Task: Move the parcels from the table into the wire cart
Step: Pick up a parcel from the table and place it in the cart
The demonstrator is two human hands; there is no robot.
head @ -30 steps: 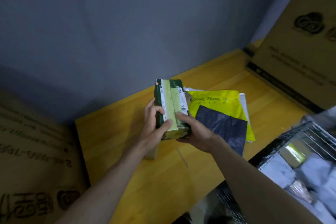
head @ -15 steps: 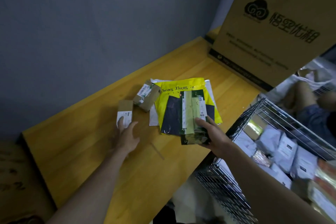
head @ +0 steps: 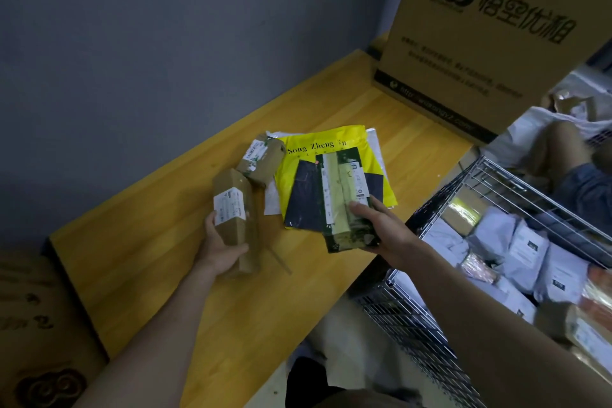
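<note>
- Along the grey wall, a wooden table (head: 159, 275) was seen, with a tall cardboard box (head: 463, 43) stood on its far right end.
- At the table's right edge, a wire cart (head: 496, 189) was placed, already filled with white mailer bags and small boxes.
- On the tabletop, a yellow mailer bag (head: 334, 149) was laid flat, with a dark blue bag (head: 304, 199) lying on top of it and a white bag partly hidden beneath.
- A dark green box (head: 344, 202) crossed with pale tape was gripped at its near end by the right hand (head: 384, 228), thumb on top and fingers curled underneath; it was held over the yellow and blue bags, short of the cart.
- A long brown parcel (head: 235, 219) with a white label was clasped by the left hand (head: 222, 248), fingers wrapped round its lower half, just above the table.
- A smaller brown parcel (head: 265, 159) was left on the table, just beyond the long one, touching the yellow bag's left edge.
</note>
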